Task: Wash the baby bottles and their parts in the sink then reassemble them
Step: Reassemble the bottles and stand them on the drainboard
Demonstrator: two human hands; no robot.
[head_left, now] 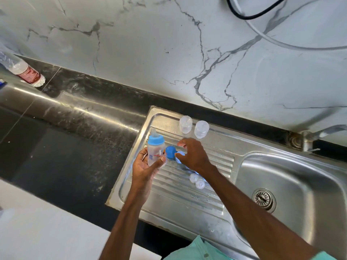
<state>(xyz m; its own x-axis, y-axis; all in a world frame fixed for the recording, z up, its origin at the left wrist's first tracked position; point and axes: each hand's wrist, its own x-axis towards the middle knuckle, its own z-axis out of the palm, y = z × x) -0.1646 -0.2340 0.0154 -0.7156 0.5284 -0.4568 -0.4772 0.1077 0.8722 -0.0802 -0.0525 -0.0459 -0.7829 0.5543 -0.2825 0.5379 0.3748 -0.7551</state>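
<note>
The steel sink's drainboard (pixel 178 203) carries the parts, its basin (pixel 285 177) cut off at right. The left hand (pixel 144 167) grips a baby bottle (pixel 154 153) above the drainboard's left rim; the right hand (pixel 194 156) curls over a blue collar (pixel 171 152) and a paler piece (pixel 180 160), and whether it pinches either is hidden. Two clear caps (pixel 185 124) stand behind, two clear teats (pixel 194 177) beside the right wrist.

1. Clear plastic bottle (pixel 22 70) with a red label, lying on its side at the worktop's far left.
2. Worktop (pixel 56 147): black, polished, with pale smears.
3. Wall (pixel 150 53): white marble pattern with grey veins.
4. Black cable (pixel 244 16) and white hose (pixel 293 47) against the wall, upper right.
5. Metal tap (pixel 326 130) at the right edge, blurred.
</note>
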